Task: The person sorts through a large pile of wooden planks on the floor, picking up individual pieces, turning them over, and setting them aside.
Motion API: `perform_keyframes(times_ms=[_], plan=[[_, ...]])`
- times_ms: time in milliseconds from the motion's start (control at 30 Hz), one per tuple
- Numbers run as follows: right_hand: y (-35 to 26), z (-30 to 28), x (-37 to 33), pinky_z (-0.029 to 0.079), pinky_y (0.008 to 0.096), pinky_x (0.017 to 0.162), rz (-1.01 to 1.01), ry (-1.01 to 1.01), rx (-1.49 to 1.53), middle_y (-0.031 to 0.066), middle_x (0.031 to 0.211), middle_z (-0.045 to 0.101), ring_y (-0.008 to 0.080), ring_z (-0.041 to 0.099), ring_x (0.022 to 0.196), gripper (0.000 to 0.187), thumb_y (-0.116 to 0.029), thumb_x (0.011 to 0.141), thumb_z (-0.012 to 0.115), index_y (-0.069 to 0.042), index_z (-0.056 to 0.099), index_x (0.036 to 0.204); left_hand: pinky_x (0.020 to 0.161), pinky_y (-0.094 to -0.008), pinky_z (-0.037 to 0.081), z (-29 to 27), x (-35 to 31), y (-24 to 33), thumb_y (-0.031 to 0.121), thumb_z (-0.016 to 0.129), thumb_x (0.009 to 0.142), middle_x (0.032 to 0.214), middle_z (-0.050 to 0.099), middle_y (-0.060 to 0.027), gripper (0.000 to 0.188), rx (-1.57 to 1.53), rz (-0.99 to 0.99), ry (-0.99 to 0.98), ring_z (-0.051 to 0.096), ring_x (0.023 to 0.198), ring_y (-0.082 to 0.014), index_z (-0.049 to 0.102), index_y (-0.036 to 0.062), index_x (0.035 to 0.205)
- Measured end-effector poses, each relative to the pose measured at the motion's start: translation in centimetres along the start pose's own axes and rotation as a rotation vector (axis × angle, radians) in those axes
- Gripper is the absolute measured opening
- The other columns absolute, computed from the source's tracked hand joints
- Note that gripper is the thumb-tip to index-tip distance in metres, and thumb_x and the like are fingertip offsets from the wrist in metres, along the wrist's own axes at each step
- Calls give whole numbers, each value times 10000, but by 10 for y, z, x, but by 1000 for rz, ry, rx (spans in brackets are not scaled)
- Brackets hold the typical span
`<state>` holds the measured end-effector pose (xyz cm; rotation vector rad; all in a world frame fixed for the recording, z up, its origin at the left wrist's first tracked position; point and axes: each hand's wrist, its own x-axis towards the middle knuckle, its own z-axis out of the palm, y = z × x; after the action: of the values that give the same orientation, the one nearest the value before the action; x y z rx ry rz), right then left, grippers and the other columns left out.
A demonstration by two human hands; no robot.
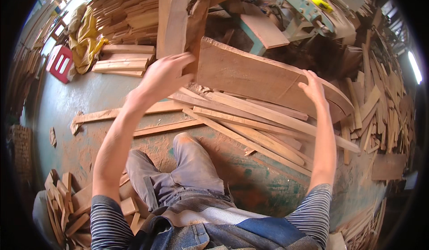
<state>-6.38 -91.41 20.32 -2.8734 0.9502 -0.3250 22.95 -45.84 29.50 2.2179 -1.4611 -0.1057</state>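
Observation:
A wide wooden board (250,73) stands on its long edge before me, its right end curved. My right hand (313,88) grips its upper edge near that end, thumb on the near face and fingers over the top. My left hand (172,71), slightly blurred, is beside a tall plank (176,22) with a rough, bark-like edge. Its thumb and fingers are apart with nothing between them; whether the fingertips touch the plank I cannot tell. Below the board, long wooden strips (250,129) lie crossed on the dusty floor.
A green machine frame (297,4) with a yellow-handled tool (321,2) stands behind the board. Stacked planks (129,13), a red and white stool (60,63) and yellow cloth (87,44) are at the far left. Offcuts pile up at right (389,102) and lower left (67,205).

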Motion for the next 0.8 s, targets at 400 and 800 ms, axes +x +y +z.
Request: perform_keyframes(times_ms=[400, 800], plan=[[-211, 210, -90, 513, 347, 947, -211, -303, 619, 133, 1165, 709, 229, 666, 1069, 365, -143, 936, 664, 24, 649, 1261, 994, -450, 515, 114, -665, -63, 256, 703, 830, 1255, 651, -240, 569, 76, -1494, 466, 644, 1149, -380, 584, 6, 1328], [-521, 279, -232, 554, 391, 838, -971, -687, 414, 205, 1023, 734, 314, 719, 934, 329, -126, 889, 683, -1, 677, 1193, 1020, -463, 468, 220, -791, 49, 228, 702, 774, 1270, 604, -239, 596, -48, -2107, 872, 571, 1198, -405, 551, -25, 1292]])
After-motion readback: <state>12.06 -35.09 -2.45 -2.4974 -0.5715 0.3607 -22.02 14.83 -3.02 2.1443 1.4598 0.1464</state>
